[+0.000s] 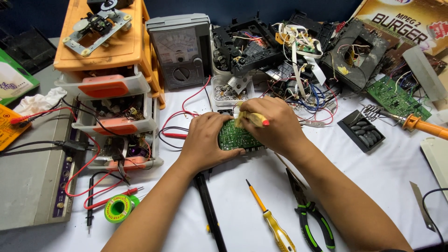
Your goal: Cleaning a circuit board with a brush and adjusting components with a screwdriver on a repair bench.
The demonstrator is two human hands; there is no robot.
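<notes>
I am seeing my left hand [205, 140] gripping the green circuit board [235, 136] mid-table, my right hand [270, 123] pinching a yellow tool [252, 119] onto it, the white cloth-covered bench [382, 172] lying cluttered with pliers [310, 212] and a meter [181, 51].

Circuit board [235, 136], centre frame: green, matt, finely speckled. Cloth [246, 119] on it: yellowish, soft, crumpled. Table cover [387, 163]: white fabric, matt. Drawer unit [122, 46], upper left: orange plastic, smooth; drawers translucent. Meter [181, 51]: grey plastic, matt. Pliers [310, 212], bottom: dark metal, green-black rubbery grips. Screwdriver [273, 224]: yellow glossy plastic handle. Solder spool [119, 208]: green plastic, shiny wire.
</notes>
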